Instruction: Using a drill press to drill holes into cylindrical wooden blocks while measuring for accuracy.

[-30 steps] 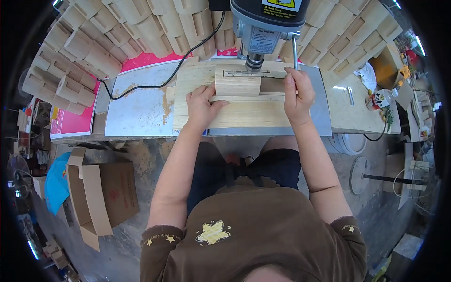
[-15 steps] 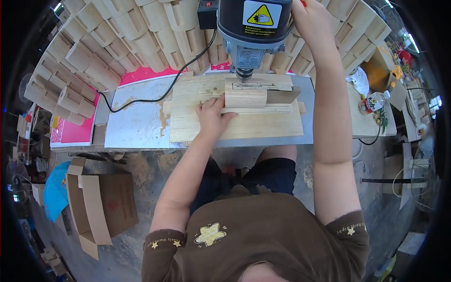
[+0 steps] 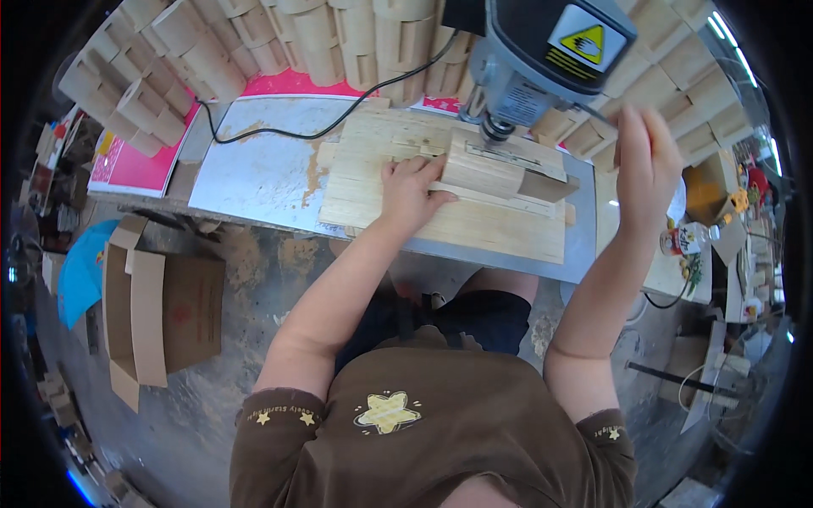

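Observation:
A half-round light wooden block [image 3: 483, 172] lies on the wooden jig board [image 3: 373, 199], under the chuck [image 3: 496, 129] of a drill press [image 3: 529, 63]. My left hand [image 3: 413, 193] is at the block's left end, its fingers pressed against it and the thumb beside a low wooden strip. A flat piece of wood [image 3: 549, 186] sticks out at the block's right end. To the right of the machine, my right hand [image 3: 648, 165] is curled round the end of the drill press lever [image 3: 597, 113], slightly blurred. Its grip partly hides the lever's end.
Stacked wooden cylinders with slots [image 3: 318, 42] line the back of the table. A black cable [image 3: 326, 133] crosses the white board [image 3: 262, 173] at left. A plastic bottle [image 3: 688, 240] stands at right. On the floor at left sits an open cardboard box [image 3: 190, 309].
My right hand has come down and toward me at the machine's right side with the lever. My left hand stays at the block's end. The view has turned and shifted.

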The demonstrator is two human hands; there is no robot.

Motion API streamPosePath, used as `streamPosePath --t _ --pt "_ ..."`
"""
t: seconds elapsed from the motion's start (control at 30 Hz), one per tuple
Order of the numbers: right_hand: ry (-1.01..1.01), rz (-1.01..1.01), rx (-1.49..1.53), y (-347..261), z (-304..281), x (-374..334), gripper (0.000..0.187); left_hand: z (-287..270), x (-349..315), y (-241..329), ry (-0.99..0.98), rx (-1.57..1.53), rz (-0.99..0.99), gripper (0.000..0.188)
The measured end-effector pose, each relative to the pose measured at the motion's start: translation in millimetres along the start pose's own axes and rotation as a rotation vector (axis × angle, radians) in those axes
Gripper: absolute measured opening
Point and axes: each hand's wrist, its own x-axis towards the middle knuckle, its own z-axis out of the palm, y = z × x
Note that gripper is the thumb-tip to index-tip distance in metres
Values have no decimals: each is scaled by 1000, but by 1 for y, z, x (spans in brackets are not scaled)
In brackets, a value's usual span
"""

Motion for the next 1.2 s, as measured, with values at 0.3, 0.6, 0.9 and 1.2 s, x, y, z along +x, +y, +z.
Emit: streamPosePath --t 0.3,0.6,0.9,1.2 --pt "241 -21 179 75 32 -81 20 30 -4 -6 -5 29 2 64" --pt "146 -200 299 102 76 -101 13 14 -9 1 -19 -34 -53 69" --pt "114 -146 228 112 42 -79 17 17 -6 -2 -16 -26 -50 68" --pt "110 13 -249 128 15 116 40 18 -7 -2 11 -39 -26 66"
